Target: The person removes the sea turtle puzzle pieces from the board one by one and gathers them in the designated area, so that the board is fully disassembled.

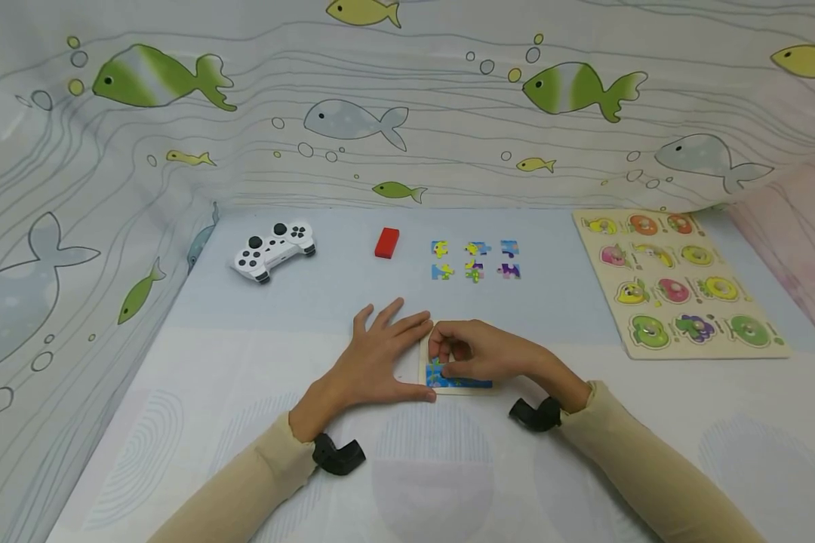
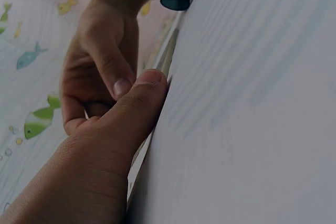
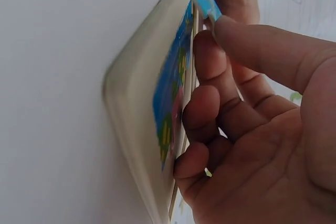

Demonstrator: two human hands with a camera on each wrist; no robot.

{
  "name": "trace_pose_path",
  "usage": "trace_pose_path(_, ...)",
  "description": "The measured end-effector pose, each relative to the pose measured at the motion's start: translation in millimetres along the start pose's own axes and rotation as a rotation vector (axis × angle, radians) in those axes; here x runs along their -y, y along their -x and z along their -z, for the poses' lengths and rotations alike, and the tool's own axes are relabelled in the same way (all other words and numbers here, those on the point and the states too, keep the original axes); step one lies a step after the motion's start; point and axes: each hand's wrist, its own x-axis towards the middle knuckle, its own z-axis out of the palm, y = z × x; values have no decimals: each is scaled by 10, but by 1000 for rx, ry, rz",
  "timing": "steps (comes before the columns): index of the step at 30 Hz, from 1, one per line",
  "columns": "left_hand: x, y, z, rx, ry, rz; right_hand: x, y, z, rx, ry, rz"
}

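Observation:
A small puzzle board (image 1: pixel 463 391) with a pale wooden rim lies in front of the person, with joined blue pieces (image 1: pixel 469 383) along its near side. My left hand (image 1: pixel 373 366) spreads its fingers beside the board's left edge; its thumb (image 2: pixel 149 80) touches the near left corner. Above the board, my right hand (image 1: pixel 489 351) pinches a blue puzzle piece (image 3: pixel 206 1) between thumb and forefinger, with the other fingers curled over the board. That hand hides much of the board's inside in the head view.
Several loose jigsaw pieces (image 1: pixel 475 270) lie in two rows beyond the hands. A red block (image 1: pixel 387 243) and a white game controller (image 1: pixel 272 251) are to their left. On the right lies a wooden fruit puzzle board (image 1: pixel 682 290). A fish-print curtain (image 1: pixel 448 158) stands behind.

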Motion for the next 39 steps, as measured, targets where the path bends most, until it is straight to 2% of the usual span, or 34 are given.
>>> trace_pose_path(12, 0, 7, 7, -17, 5, -5, -32, -1, 56, -16, -74, 29)
trace_pose_path(19, -5, 12, 13, -26, 2, -1, -61, 11, 133, -71, -94, 27)
trace_pose_path(26, -17, 21, 13, -14, -5, 6, -84, 23, 195, -160, -109, -11)
trace_pose_path(33, -20, 29, 0, -27, -18, -1, -153, 15, 232, -204, -135, -9)
trace_pose_path(39, -24, 26, -10, -10, -29, 3, -200, 12, 290, -240, -129, 10)
